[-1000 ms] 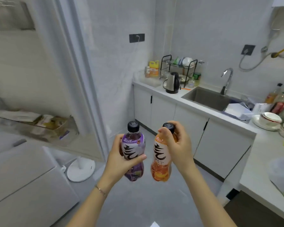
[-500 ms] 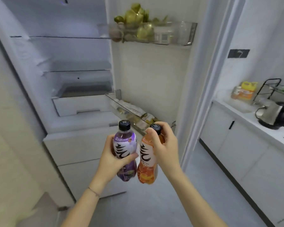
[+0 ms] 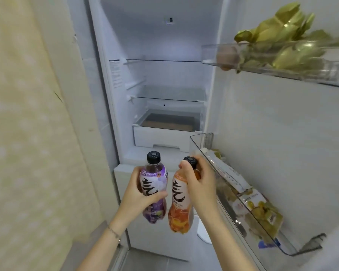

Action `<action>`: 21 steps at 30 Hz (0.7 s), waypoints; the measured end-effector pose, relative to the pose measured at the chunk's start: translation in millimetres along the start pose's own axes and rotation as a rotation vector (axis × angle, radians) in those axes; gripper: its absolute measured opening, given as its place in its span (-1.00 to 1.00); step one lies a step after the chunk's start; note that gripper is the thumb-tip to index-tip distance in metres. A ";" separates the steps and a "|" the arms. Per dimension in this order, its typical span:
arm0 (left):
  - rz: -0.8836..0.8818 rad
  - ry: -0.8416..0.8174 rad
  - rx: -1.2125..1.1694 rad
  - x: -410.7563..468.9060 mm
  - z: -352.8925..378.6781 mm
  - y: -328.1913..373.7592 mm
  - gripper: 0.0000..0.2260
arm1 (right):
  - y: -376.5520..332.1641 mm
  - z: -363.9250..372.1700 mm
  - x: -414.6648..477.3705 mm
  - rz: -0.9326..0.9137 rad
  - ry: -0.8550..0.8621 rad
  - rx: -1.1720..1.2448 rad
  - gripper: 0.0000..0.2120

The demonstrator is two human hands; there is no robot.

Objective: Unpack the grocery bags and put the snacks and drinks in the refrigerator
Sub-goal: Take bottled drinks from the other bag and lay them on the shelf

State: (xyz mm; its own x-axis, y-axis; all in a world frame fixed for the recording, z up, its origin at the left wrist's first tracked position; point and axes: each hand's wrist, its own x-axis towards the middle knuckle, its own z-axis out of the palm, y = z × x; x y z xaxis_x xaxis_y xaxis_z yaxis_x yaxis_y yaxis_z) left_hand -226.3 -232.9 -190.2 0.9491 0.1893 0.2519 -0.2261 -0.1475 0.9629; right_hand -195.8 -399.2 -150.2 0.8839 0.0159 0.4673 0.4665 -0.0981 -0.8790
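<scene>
My left hand (image 3: 134,196) grips a purple drink bottle (image 3: 155,184) with a black cap, held upright. Just to its right, my right hand (image 3: 201,184) grips an orange drink bottle (image 3: 179,208) around its neck and upper body. Both bottles hang in front of the open refrigerator (image 3: 160,79), below its white lower drawer (image 3: 160,136). The glass shelves inside (image 3: 166,98) hold nothing that I can see.
The open door stands at the right. Its lower door bin (image 3: 241,210) holds snack packets, close to my right hand. An upper door bin (image 3: 278,61) holds gold-wrapped items. A pale yellow wall (image 3: 27,133) is on the left.
My view has swung left from the kitchen counter to face the refrigerator's inside. Both hands still hold their bottles, side by side, now closer to the fridge opening.
</scene>
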 end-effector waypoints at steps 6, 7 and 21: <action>-0.013 0.121 0.018 31.7 -19.5 -9.9 -0.32 | 11.5 38.6 28.8 -0.017 -0.043 0.062 -0.89; -0.013 0.132 0.024 37.0 -23.0 -12.1 -0.31 | 13.7 43.3 32.9 -0.013 -0.038 0.066 -0.88; -0.019 0.081 0.038 160.6 -81.4 -61.1 -0.43 | 59.0 125.4 132.4 0.036 0.022 0.009 -0.93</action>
State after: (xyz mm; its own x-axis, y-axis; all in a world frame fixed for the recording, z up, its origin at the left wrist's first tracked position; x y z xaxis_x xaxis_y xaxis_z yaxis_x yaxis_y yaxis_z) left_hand -77.9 -114.4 -200.7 0.9317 0.2703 0.2426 -0.1987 -0.1797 0.9634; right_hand -47.3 -278.2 -152.0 0.8993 -0.0097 0.4372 0.4347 -0.0894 -0.8961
